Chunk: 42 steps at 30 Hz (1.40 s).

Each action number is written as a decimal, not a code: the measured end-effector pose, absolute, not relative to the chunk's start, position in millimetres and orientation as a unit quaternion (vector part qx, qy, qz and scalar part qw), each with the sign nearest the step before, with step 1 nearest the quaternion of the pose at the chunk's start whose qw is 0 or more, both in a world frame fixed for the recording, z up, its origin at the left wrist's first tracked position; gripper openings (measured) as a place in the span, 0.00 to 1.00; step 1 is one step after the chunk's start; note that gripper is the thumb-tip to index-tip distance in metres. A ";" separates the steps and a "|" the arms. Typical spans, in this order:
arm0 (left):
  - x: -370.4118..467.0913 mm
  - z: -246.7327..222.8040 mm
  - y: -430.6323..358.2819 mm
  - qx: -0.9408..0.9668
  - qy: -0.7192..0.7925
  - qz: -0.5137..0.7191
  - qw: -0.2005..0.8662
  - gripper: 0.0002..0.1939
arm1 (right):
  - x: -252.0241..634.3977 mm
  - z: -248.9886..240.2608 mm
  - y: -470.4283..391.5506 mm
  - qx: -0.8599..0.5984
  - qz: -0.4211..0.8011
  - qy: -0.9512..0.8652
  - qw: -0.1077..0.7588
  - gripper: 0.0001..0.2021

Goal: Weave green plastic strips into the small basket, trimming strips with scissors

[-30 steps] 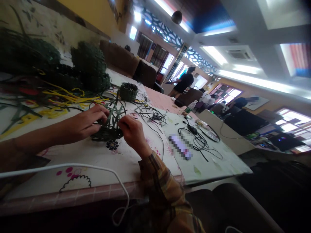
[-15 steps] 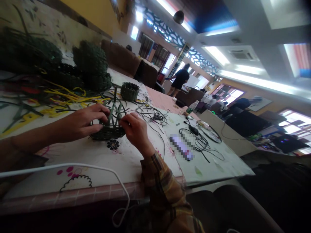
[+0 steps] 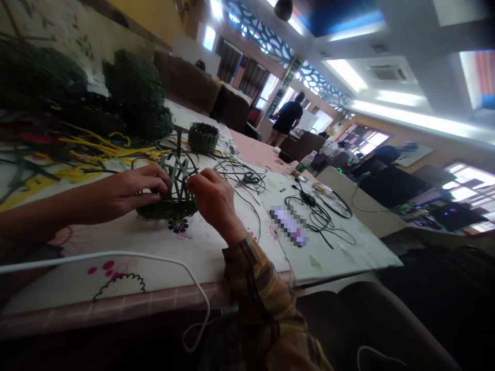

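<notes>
A partly woven dark green basket (image 3: 170,207) rests on the flowered tablecloth (image 3: 154,263), its lower band woven close and lighter green strips standing up from it in crossed pairs. My left hand (image 3: 143,189) curls its fingers around the left side of the basket, gripping it. At the right side, my right hand (image 3: 212,198) pinches at the strips near the basket's upper edge; the fingertips are partly hidden, so the exact strip cannot be made out. Behind it stands a small finished-looking green basket (image 3: 203,138).
Larger woven baskets (image 3: 135,85) and yellow strips (image 3: 104,149) crowd the left. Dark thin strips (image 3: 247,178) lie coiled behind my right hand. A purple phone-like object (image 3: 288,225), cables and a bottle (image 3: 306,161) are to the right. A white cable (image 3: 154,253) crosses the front.
My right hand has turned slightly at the basket's right side, its knuckles now higher. The left hand keeps its hold. The view has shifted a little; the person in the background has turned.
</notes>
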<state>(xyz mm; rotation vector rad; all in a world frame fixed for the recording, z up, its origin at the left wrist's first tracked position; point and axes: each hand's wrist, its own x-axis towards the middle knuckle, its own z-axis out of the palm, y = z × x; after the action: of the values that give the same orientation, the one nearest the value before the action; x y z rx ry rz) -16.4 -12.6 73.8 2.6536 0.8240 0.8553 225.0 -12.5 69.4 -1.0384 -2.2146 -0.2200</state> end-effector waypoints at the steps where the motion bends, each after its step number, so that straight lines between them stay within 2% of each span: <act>1: -16.7 74.5 -12.2 0.909 0.278 0.285 0.120 0.17 | 224.5 68.6 -12.2 -0.400 -0.091 -0.849 0.333 0.11; 16: -19.8 72.1 -8.3 0.907 0.296 0.260 0.145 0.18 | 219.8 72.4 -12.9 -0.431 -0.053 -0.851 0.297 0.09; 25: -16.5 67.2 -9.1 0.903 0.311 0.258 0.147 0.19 | 213.8 70.8 -20.4 -0.433 -0.080 -0.849 0.294 0.10; 31: -15.0 69.0 -9.9 0.906 0.302 0.255 0.153 0.20 | 215.1 67.5 -18.1 -0.417 -0.029 -0.856 0.305 0.10; 42: -14.9 70.0 -10.2 0.898 0.314 0.260 0.169 0.21 | 216.6 72.3 -25.9 -0.429 -0.097 -0.861 0.257 0.12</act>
<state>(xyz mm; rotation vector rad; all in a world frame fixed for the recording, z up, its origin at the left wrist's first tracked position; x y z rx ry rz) -14.9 -10.2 70.0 2.5513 0.8913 0.7380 216.6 -25.9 72.3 -1.1637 -2.3355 -0.2625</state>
